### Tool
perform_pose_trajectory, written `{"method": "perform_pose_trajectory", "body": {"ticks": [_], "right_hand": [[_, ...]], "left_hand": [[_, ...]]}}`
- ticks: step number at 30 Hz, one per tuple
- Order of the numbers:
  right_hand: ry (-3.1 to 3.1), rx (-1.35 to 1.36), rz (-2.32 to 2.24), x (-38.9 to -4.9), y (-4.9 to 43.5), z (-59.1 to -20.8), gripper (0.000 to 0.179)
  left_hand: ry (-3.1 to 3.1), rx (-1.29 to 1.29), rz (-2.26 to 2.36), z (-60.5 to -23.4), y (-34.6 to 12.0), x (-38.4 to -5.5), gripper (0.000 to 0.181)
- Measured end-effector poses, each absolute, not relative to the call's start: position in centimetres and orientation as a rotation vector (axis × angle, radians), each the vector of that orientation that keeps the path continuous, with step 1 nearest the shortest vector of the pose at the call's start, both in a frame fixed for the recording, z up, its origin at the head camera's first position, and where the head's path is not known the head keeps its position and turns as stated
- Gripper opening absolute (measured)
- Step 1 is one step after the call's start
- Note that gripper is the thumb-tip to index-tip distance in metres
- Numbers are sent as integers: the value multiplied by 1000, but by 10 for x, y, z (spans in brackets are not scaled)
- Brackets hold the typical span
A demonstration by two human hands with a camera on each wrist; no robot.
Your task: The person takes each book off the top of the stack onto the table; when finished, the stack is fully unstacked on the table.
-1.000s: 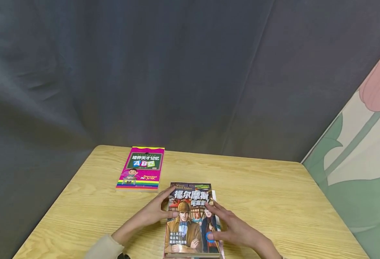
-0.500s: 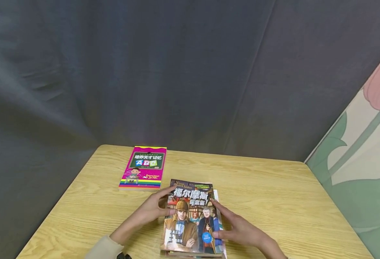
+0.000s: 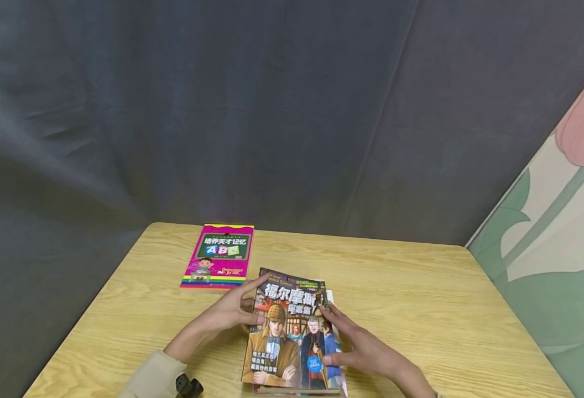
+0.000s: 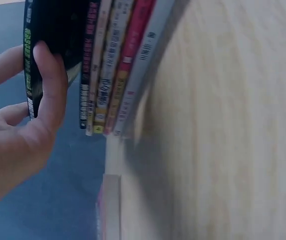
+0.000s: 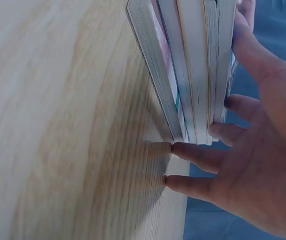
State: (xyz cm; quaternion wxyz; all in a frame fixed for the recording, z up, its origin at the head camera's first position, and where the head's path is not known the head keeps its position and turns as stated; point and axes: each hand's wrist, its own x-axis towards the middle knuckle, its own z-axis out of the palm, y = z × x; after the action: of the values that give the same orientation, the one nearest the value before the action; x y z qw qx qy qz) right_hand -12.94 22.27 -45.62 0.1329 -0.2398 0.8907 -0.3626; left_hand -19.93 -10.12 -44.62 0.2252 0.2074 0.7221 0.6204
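A comic-style paperback book (image 3: 284, 331) with a detective in a checked cap on its cover lies on top of a stack of books (image 4: 110, 70). My left hand (image 3: 227, 309) pinches its left edge, thumb on the cover and fingers beneath. In the left wrist view that edge stands raised, with a gap to the spines below. My right hand (image 3: 364, 345) is at the stack's right side, its thumb at the cover. Its extended fingers (image 5: 197, 156) spread along the page edges in the right wrist view, the lower ones reaching down to the tabletop.
A pink ABC book (image 3: 219, 260) lies flat at the back left of the wooden table (image 3: 421, 309). Behind the table hangs a dark curtain (image 3: 272, 110). A flower-patterned panel (image 3: 571, 249) stands at the right.
My left hand has lifted the left edge of the top book, which now sits tilted and shifted slightly left and away over the stack. The right hand has stayed at the stack's right side.
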Motion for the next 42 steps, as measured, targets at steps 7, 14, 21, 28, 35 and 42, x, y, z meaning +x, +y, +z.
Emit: {"method": "perform_pose_trajectory", "body": {"ticks": [7, 14, 21, 28, 35, 42], "right_hand": [[2584, -702, -1037, -130, 225, -458, 90], [2517, -727, -1052, -130, 226, -458, 96], [2493, -729, -1057, -132, 223, -458, 97], [2465, -720, -1087, -134, 217, -462, 96], [2461, -704, -1069, -136, 213, -461, 95], [2458, -702, -1071, -136, 213, -465, 95]], "left_hand": [[1975, 586, 1757, -452, -102, -194, 84], [1985, 583, 1760, -446, -113, -200, 85], [2071, 581, 1773, -427, -132, -226, 83], [2133, 528, 1804, -407, -133, -269, 82], [2146, 439, 1844, -403, -122, -311, 79], [2190, 316, 1817, -411, -116, -349, 78]]}}
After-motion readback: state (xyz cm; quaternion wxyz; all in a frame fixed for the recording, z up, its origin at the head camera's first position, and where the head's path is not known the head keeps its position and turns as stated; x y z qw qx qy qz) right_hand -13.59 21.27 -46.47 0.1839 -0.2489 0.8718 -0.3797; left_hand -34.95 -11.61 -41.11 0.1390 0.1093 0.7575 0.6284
